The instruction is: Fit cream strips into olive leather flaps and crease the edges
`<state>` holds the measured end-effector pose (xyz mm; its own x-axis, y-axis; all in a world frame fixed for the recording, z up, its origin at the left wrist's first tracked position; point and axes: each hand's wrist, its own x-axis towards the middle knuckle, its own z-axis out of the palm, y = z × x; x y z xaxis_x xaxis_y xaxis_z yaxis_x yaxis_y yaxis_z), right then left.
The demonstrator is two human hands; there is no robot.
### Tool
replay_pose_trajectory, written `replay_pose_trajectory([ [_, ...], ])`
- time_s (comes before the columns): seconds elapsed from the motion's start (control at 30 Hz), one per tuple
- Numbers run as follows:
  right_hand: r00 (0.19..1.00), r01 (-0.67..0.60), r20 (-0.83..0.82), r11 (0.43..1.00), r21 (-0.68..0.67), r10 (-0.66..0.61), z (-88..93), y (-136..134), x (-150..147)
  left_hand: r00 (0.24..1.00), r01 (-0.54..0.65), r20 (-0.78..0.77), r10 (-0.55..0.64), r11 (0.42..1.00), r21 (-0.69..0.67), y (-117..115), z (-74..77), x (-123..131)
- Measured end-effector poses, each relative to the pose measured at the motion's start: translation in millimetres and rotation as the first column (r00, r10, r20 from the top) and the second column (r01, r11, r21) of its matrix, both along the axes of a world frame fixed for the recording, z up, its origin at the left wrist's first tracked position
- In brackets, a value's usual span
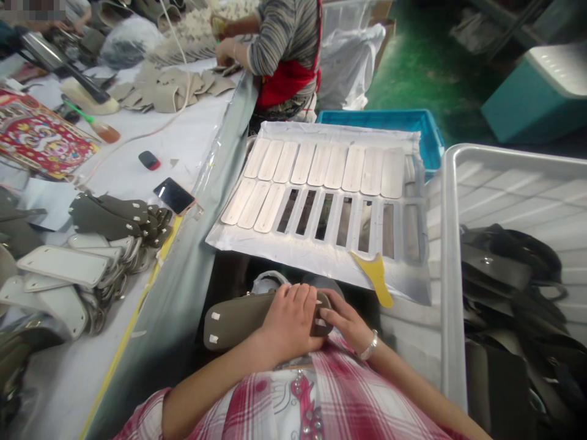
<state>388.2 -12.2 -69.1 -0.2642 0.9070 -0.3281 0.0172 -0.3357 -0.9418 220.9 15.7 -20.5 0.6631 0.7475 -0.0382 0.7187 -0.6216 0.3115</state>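
A grey-brown bag (247,319) lies across my lap, its oblong bottom facing up and small white tabs showing near both ends. My left hand (291,318) is closed over its right half, palm down. At the right end, my right hand (348,321) grips the edge, with thumb and fingers beside the white tabs. The underside of the bag is hidden. Just beyond stands a white-covered board (316,244) with pale oblong pieces (302,164) in rows and several open slots. A yellow scraper (376,278) rests on its near edge.
To the left, a table (183,146) bears a stack of grey oblong pieces (64,266), a phone (174,195) and a red box (46,134). A white bin (452,244) of dark bags stands at right. A co-worker (284,55) sits ahead, near a blue crate (433,137).
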Motion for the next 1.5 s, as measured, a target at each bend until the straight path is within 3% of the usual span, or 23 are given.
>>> replay_pose_trajectory([
  [0.2,0.999,0.001,-0.041,1.000,-0.012,-0.002,2.1,2,-2,0.996,-0.008,0.088,0.012,0.999,-0.041,0,-0.9,-13],
  [0.37,0.994,-0.011,-0.110,1.000,-0.029,0.008,0.6,4,0,0.997,-0.011,0.081,0.016,0.998,-0.062,1,1.9,-12],
  [0.53,0.998,0.002,-0.058,1.000,0.007,-0.001,0.2,1,2,0.998,0.006,0.055,-0.002,0.998,-0.062,1,5.4,-8],
  [0.67,0.999,-0.007,-0.036,1.000,0.022,0.008,-0.2,1,1,1.000,0.020,-0.010,-0.020,1.000,-0.008,-3,5.0,-8],
  [0.77,0.999,-0.017,-0.027,1.000,0.009,0.018,-1.1,1,-2,0.992,0.090,-0.093,-0.080,0.990,0.107,-9,9.1,-17],
  [0.87,1.000,-0.011,0.014,1.000,-0.008,0.011,-2.5,3,-5,0.967,0.205,-0.189,-0.171,0.962,0.178,-15,15.4,-38],
  [0.93,0.999,-0.021,0.048,1.000,-0.009,0.022,-2.7,6,-6,0.956,0.222,-0.231,-0.180,0.960,0.169,-20,18.7,-59],
  [1.17,0.978,-0.013,0.207,1.000,0.015,0.009,-1.8,5,-8,0.963,0.134,-0.254,-0.086,0.975,0.180,-37,18.6,-137],
  [1.33,0.971,0.010,0.238,1.000,0.026,-0.015,-8.7,3,-8,0.967,0.098,-0.250,-0.040,0.969,0.225,-48,19.5,-172],
  [1.5,0.944,-0.034,0.329,0.997,0.063,0.011,-8.5,7,-6,0.989,0.087,-0.139,-0.056,0.970,0.226,-52,17.6,-196],
])
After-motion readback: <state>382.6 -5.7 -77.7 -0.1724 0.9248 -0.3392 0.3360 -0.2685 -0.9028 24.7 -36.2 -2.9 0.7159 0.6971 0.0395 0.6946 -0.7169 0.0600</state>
